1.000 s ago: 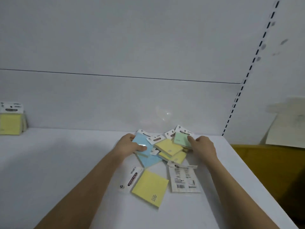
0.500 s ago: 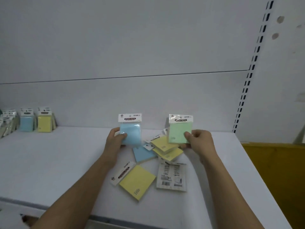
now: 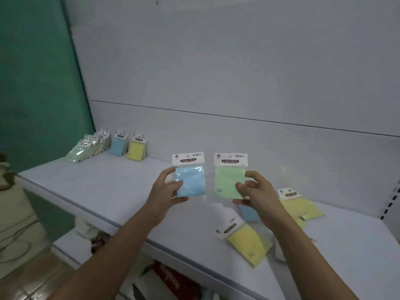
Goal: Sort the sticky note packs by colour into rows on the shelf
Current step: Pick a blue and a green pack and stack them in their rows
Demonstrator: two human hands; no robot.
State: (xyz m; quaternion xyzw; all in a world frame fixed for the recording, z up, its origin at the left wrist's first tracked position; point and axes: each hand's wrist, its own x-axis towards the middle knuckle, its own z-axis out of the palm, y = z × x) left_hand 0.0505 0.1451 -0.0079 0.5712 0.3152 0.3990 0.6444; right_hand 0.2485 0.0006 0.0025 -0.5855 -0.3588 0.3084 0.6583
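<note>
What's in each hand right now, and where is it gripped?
Left hand pinches the blue pack by its lower left edge; right hand pinches the green pack by its lower right edge.

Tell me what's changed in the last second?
The left hand lifted a blue pack off the pile and the right hand a green pack; both are now held up, upright. The loose yellow packs stayed lying on the shelf.

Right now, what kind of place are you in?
Probably a shop. A long white shelf has a slotted upright, and sticky note packs with hang tags stand in rows. My hands hold a blue pack and a green pack.
</note>
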